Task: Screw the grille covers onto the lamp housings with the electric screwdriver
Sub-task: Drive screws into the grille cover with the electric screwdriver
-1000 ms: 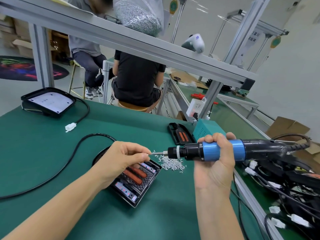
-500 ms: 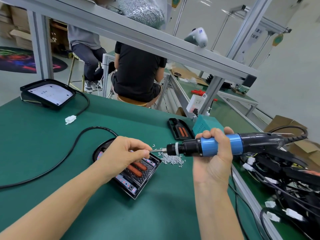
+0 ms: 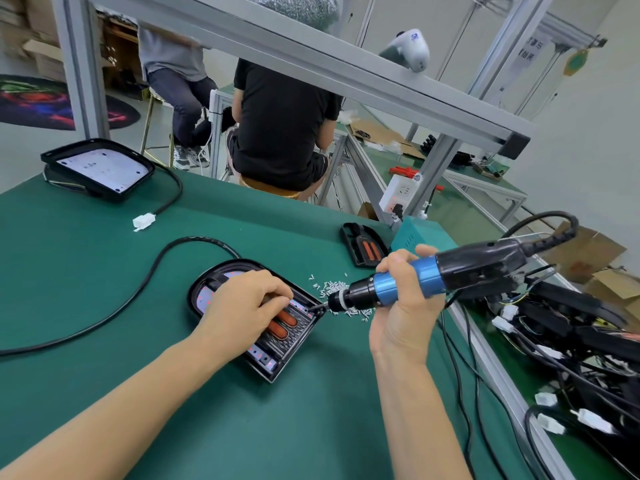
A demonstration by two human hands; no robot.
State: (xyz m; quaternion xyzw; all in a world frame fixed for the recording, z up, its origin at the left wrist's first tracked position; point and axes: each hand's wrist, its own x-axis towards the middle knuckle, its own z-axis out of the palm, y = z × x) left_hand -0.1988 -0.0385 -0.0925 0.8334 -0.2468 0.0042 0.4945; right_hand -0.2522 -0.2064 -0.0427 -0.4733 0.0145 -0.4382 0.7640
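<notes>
Right hand (image 3: pixel 403 306) of mine is wrapped around the blue barrel of the electric screwdriver (image 3: pixel 429 275), fingers curled tight on it, with the tool lying nearly level and its bit pointing left. I see the bit tip meeting the near right corner of the grille cover (image 3: pixel 289 329), just left of that hand. My left hand (image 3: pixel 242 306) rests on top of the cover, fingers bent and bunched beside the bit tip; whether they pinch a screw I cannot tell. Under it sits the lamp housing (image 3: pixel 207 289) on the green table (image 3: pixel 104 271), its black cable (image 3: pixel 121 306) looping away to the left. A scatter of loose screws (image 3: pixel 332 289) lies just beyond the bit, between my two hands. Another grille cover (image 3: pixel 363 244) lies farther off, beyond my right hand.
</notes>
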